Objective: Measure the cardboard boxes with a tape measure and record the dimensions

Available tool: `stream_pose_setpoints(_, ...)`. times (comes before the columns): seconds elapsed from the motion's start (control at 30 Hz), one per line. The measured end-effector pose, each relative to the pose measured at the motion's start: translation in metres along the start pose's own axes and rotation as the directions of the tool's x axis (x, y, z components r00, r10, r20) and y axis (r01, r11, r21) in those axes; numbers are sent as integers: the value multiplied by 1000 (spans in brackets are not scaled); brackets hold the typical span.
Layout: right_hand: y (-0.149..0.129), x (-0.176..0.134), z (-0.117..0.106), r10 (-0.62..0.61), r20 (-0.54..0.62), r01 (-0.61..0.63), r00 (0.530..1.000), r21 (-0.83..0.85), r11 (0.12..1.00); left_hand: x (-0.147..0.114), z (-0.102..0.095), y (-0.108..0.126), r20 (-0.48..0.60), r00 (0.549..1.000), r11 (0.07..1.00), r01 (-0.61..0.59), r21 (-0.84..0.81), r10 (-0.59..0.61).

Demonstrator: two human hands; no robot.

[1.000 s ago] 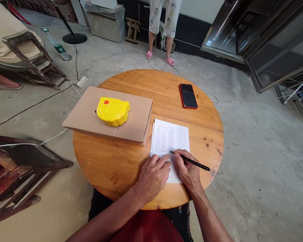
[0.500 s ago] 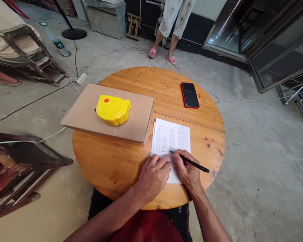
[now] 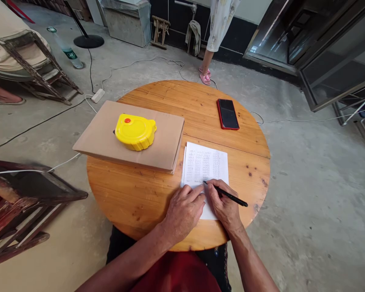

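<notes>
Chair [image 3: 36, 52], wooden and worn, stands at far left by a seated person's pale clothing [image 3: 6, 24], with a bottle [image 3: 70, 54] upright on the floor beyond. Next comes the bench [image 3: 124, 194], round and wooden; a flat cardboard box [image 3: 94, 134] lies on its left part with a yellow tape measure [image 3: 136, 133] on top. The left hand [image 3: 185, 211] lies palm down on the lower left of the handwritten paper [image 3: 205, 164], its fingers loosely bent and gripping nothing. Rows of small writing fill the paper's upper part.

Behind the bench, the person in pale trousers [image 3: 219, 30] has stepped rightward over the last second, well apart from the paper. The right hand [image 3: 225, 207] has its fingers closed around a black pen [image 3: 235, 198]; the back end has swung slightly left, while the tip stays just below the lowest row. Whether it touches the paper I cannot tell. No fresh marks can be made out, so the writing seems, in my judgement, at a pause. Farther back lies a red-edged phone [image 3: 228, 114], screen dark.
</notes>
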State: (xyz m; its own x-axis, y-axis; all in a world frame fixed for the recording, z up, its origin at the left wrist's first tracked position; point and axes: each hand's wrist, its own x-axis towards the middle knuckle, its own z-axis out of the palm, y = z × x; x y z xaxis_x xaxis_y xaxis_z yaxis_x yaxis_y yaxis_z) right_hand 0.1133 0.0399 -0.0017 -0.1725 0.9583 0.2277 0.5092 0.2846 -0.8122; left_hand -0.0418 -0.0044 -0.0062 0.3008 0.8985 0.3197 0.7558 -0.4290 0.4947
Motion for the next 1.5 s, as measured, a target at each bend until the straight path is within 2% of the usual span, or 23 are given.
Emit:
stream_pose_setpoints(0.37, 3, -3, -2, 35, 7, -35, 999, -11, 999, 1, -1, 0, -18, 1000, 1000, -5, 1, 5)
stream_pose_setpoints(0.6, 7, -5, 0, 129, -81, -121, 988, 101, 988, 1, -1, 0, 6, 1000, 999, -16, 27, 16)
stream_pose_setpoints(1.27, 4, -3, 1, 47, -43, -46, 998, 12, 999, 1, -1, 0, 15, 1000, 1000, 0, 17, -1)
stream_pose_setpoints(1.5, 5, -5, -1, 112, -63, -108, 992, 61, 992, 1, -1, -1, 13, 1000, 1000, 6, 30, -6)
